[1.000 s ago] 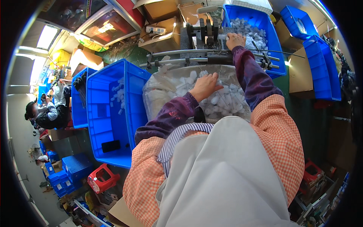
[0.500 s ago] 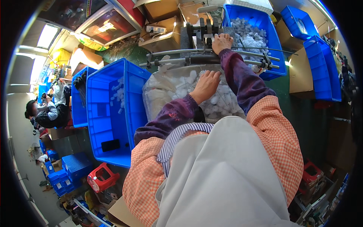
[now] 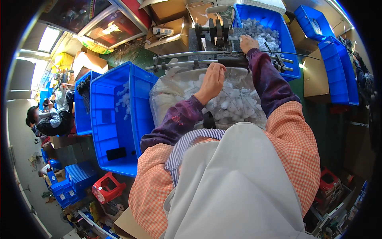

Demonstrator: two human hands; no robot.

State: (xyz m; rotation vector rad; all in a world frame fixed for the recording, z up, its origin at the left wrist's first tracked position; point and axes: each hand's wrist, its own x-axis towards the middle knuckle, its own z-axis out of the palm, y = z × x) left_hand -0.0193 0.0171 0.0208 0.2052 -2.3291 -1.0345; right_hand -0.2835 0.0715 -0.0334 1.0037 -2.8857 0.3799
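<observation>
Over clear bag (image 3: 175, 95) of small white plastic pieces (image 3: 234, 103): left hand (image 3: 213, 79) pinched on one; right hand (image 3: 247, 41) at dark machine (image 3: 217, 32), grip unclear; pieces likely light, stiff, take by ends

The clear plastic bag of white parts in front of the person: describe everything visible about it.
The clear plastic bag is large, thin and crinkled, and lies open-topped between the blue crate on its left and the person's torso. It is full of small white parts, apparently plastic, some with thin wire-like stems. The left hand is over its far edge, fingers curled at the metal rail just beyond; whether it holds a part cannot be told. The left forearm crosses above the bag.
</observation>
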